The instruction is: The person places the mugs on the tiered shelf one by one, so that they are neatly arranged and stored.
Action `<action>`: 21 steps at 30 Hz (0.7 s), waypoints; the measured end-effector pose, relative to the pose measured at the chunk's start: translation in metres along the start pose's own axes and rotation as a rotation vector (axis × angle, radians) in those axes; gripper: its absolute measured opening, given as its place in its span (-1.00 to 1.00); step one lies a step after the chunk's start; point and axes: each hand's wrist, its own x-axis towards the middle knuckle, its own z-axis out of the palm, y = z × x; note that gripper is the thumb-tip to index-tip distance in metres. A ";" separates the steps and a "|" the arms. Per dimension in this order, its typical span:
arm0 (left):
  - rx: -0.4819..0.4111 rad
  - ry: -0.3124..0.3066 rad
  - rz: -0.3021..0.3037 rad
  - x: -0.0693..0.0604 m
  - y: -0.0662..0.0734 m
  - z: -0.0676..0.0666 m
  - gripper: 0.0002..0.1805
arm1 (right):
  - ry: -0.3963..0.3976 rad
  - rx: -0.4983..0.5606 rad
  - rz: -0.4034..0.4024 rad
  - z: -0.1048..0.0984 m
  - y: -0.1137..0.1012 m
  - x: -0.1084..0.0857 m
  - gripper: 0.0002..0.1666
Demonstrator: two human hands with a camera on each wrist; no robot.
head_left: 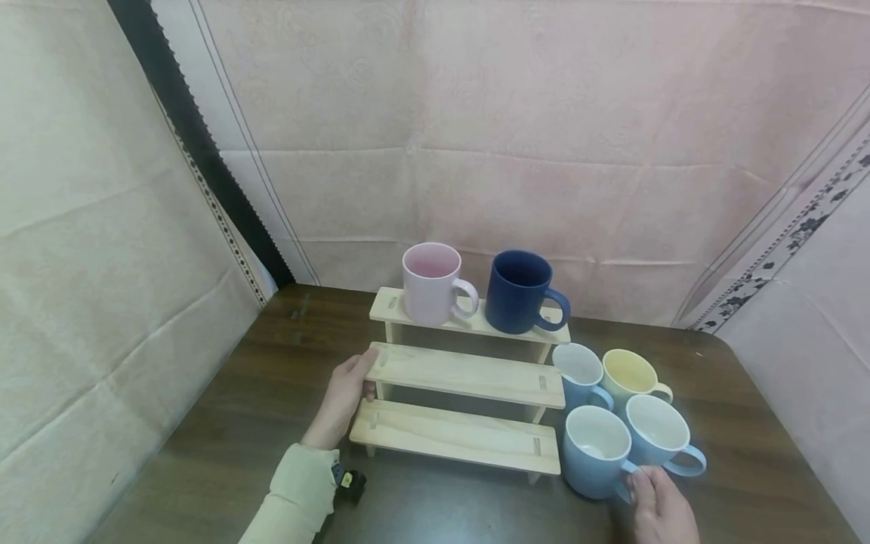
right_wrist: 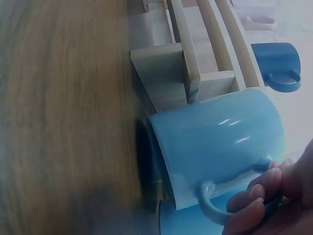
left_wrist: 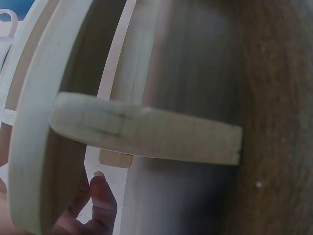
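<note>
One light-blue mug (head_left: 593,462): lower right, handle pinched in right grip (head_left: 662,508)
Wooden rack (head_left: 469,375): centre, left end pinched in left grip (head_left: 345,393)

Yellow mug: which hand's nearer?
Right: the right hand grips a light blue mug in front of the yellow mug; the left hand grips the rack at its left end, farther away.

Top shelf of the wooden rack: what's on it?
A pink mug and a dark blue mug, both upright. The parts of the top shelf directly beneath them are covered, so unseen.
</note>
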 end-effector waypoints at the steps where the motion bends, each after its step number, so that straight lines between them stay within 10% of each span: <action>1: 0.002 0.001 -0.001 0.000 0.000 0.000 -0.50 | 0.004 0.004 -0.019 0.000 0.001 -0.001 -0.71; 21: 0.000 -0.003 -0.004 -0.001 0.003 0.000 -0.49 | 0.077 0.049 -0.140 -0.018 -0.012 -0.011 -0.74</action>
